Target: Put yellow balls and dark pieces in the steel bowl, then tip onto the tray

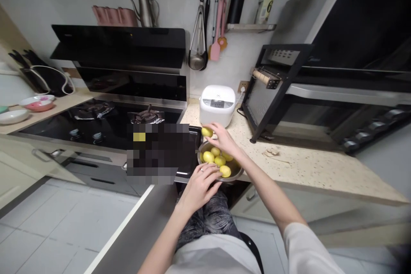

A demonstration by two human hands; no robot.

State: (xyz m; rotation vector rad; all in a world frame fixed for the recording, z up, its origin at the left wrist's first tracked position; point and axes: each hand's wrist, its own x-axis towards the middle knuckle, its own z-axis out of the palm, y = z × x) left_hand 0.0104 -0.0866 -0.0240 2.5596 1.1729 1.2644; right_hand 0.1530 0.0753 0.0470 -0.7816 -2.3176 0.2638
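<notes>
My right hand (221, 139) is closed around a lemon (207, 132), above the far left rim of a metal bowl (238, 174). Several more lemons (208, 156) lie inside the bowl. My left hand (202, 183), wearing a ring, reaches over the near left rim with its fingers stretched out. Its fingertips come up to a lemon (225, 171) at the near side; whether they touch it I cannot tell. Directly left of the bowl is a black tray (183, 167), largely covered by a blurred-out patch.
A white rice cooker (217, 105) stands behind the bowl. To the right are a black rack (266, 90) and an oven (337, 115) on the speckled counter (308, 171). The gas stove (105, 122) lies left. An open drawer (128, 235) juts out below.
</notes>
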